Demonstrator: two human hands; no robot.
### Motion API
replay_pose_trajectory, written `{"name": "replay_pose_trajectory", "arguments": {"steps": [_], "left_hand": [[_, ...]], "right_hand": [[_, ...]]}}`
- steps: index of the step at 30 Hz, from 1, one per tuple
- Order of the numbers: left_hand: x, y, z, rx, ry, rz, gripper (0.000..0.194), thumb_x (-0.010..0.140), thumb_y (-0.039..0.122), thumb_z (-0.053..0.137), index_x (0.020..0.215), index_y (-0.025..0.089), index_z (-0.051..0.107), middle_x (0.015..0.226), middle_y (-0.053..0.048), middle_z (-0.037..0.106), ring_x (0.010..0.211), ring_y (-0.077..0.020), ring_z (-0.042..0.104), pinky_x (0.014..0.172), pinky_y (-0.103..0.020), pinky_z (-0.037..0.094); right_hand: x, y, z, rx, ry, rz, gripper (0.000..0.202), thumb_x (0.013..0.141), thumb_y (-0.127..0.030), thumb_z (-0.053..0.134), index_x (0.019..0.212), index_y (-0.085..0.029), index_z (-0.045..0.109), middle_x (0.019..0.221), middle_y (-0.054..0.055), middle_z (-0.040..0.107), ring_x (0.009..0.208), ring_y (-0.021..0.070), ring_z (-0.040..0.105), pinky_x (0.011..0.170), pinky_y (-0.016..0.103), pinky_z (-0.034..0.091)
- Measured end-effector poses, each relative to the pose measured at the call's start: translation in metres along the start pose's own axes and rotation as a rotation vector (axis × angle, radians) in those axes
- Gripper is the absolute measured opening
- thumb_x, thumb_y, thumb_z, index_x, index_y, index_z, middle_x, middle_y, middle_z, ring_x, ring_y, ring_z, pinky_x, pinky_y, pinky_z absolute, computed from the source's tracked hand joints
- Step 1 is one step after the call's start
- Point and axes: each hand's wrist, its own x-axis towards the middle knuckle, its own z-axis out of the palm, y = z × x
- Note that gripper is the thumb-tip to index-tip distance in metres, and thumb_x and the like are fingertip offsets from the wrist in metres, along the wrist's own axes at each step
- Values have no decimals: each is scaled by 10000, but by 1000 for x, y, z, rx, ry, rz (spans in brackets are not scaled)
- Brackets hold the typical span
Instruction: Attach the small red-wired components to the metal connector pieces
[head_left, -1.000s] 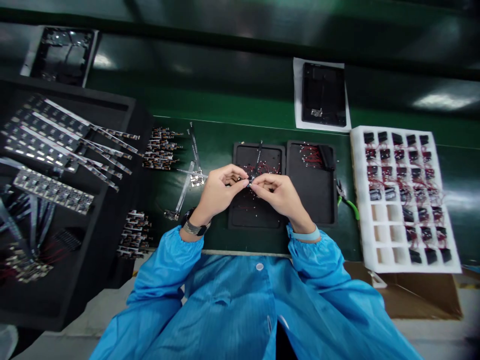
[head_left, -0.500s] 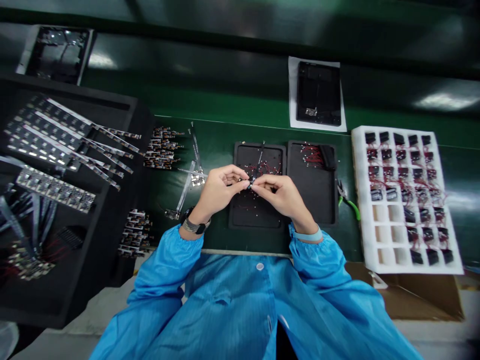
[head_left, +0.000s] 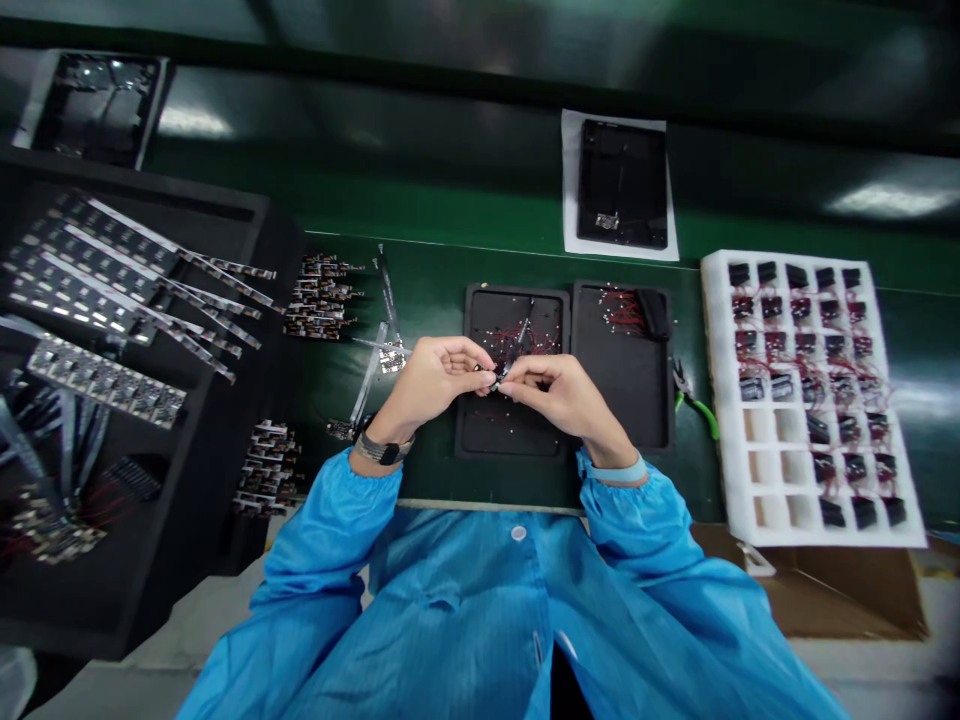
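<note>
My left hand (head_left: pixel 442 382) and my right hand (head_left: pixel 551 390) meet fingertip to fingertip over a shallow black tray (head_left: pixel 499 435). Both pinch a small dark electronic part (head_left: pixel 498 378), largely hidden by the fingers; a narrow dark strip (head_left: pixel 523 328) reaches up from it. Red-wired small pieces (head_left: pixel 544 335) lie scattered in the tray beneath. Left of my left hand, a small circuit board (head_left: pixel 391 358) and a flat grey ribbon cable (head_left: pixel 369 373) rest on the green bench.
A second black tray (head_left: pixel 622 400) holds red wires and a black block (head_left: pixel 654 314). Green-handled cutters (head_left: pixel 697 408) lie beside a white foam tray (head_left: pixel 772 530) of black wired parts. Leftward are stacked small boards (head_left: pixel 322 295) and a large black bin (head_left: pixel 150 560). A tablet housing (head_left: pixel 622 185) lies behind.
Both hands stay pinched together and have dipped slightly, with the left wrist turned a little. The view has shifted slightly; the bench items look unchanged.
</note>
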Motion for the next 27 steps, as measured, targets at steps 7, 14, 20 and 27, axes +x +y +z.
{"name": "replay_pose_trajectory", "arguments": {"steps": [7, 14, 20, 27], "left_hand": [[1, 0, 1, 14, -5, -11, 274, 704, 298, 934, 829, 136, 752, 688, -64, 753, 626, -172, 726, 630, -279, 590], [-1, -1, 2, -5, -10, -15, 263, 703, 283, 937, 830, 138, 756, 689, -60, 754, 622, -158, 721, 636, -265, 585], [-1, -2, 3, 1, -6, -13, 262, 707, 290, 932, 826, 137, 755, 688, -59, 752, 622, -163, 722, 637, -272, 587], [-2, 2, 5, 30, 22, 48, 222, 746, 261, 902, 844, 134, 747, 696, -53, 750, 636, -162, 729, 645, -270, 608]], "right_hand": [[1, -2, 1, 28, -8, 5, 397, 865, -535, 809, 803, -151, 732, 605, -26, 522, 558, 102, 398, 525, 257, 331], [-1, 2, 0, 50, -12, 13, 342, 864, -472, 818, 801, -146, 736, 608, -24, 529, 562, 101, 412, 530, 256, 330], [0, 4, -1, 54, -16, 18, 350, 858, -483, 826, 797, -150, 736, 613, -15, 558, 562, 107, 441, 535, 257, 351], [2, 2, 0, -1, -30, -18, 367, 901, -522, 787, 838, -162, 745, 673, 17, 645, 594, 135, 534, 581, 277, 437]]}}
